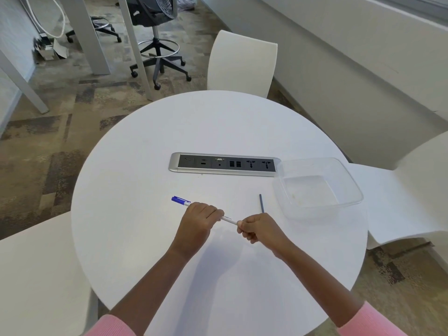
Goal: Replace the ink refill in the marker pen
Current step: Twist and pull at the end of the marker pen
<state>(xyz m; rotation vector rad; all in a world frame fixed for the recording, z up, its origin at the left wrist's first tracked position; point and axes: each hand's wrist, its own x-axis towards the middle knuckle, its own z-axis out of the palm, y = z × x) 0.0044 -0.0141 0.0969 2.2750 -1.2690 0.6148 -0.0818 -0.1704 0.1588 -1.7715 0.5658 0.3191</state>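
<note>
A white marker pen [228, 219] with a blue cap [177, 200] is held just above the round white table [145, 166], cap pointing left and away. My left hand [197, 220] is wrapped around the barrel's middle. My right hand [258, 227] pinches the barrel's rear end with closed fingers; that end is hidden in them. A thin dark blue ink refill [261, 203] lies loose on the table just beyond my right hand, apart from it.
A clear plastic tub [349, 180] stands at the right of the table, beside the refill. A silver socket strip [224, 164] is set into the table's middle. White chairs [242, 64] surround the table; an office stool stands farther back.
</note>
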